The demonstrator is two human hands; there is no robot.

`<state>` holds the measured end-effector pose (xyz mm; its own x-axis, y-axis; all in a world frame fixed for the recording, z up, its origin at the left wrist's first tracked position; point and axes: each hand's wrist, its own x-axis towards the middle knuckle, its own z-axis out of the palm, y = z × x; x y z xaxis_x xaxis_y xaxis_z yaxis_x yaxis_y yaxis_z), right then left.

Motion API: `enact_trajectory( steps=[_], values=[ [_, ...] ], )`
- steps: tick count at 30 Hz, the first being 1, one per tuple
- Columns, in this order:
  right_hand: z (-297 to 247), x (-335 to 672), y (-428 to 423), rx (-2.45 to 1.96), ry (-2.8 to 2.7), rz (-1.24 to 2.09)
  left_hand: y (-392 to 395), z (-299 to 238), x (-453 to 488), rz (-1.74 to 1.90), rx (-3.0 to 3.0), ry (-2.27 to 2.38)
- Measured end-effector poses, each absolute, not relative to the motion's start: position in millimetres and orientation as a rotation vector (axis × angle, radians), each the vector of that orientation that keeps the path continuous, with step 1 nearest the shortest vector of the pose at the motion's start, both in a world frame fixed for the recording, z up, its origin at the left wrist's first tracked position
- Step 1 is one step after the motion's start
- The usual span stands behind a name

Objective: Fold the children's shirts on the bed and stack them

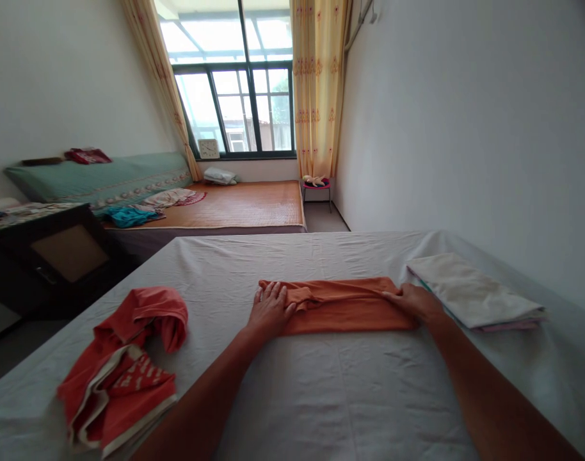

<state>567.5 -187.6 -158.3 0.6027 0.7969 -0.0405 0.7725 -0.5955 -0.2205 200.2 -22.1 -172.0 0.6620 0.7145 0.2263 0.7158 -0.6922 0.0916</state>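
An orange cloth (343, 307), folded into a long strip, lies across the white sheet of the bed (321, 397) in front of me. My left hand (269, 308) rests flat on its left end with the fingers stretched out. At the strip's right end, my right hand (415, 301) has its fingers pinched on the cloth's upper edge.
A crumpled red and white garment (124, 365) lies at the bed's left. Folded white and pale linens (472, 291) are stacked at the right by the wall. Beyond stand a dark cabinet (57, 256), a second bed with a mat (235, 205), and a small stool (316, 186).
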Motion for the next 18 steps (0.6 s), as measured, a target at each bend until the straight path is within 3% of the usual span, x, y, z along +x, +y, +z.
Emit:
enact_trajectory(
  steps=[8,14,18],
  values=[
    [-133,551,-181,-2.095,-1.31,0.382,-8,-147,189,-0.712,-3.024,-1.212],
    [-98,458,-133,-1.604,-1.318,0.748,9,-140,181,-1.247,-3.138,-1.522],
    [-101,385,-92,-1.496,-1.436,0.755,8,-138,181,-1.587,-3.468,-1.759]
  ],
)
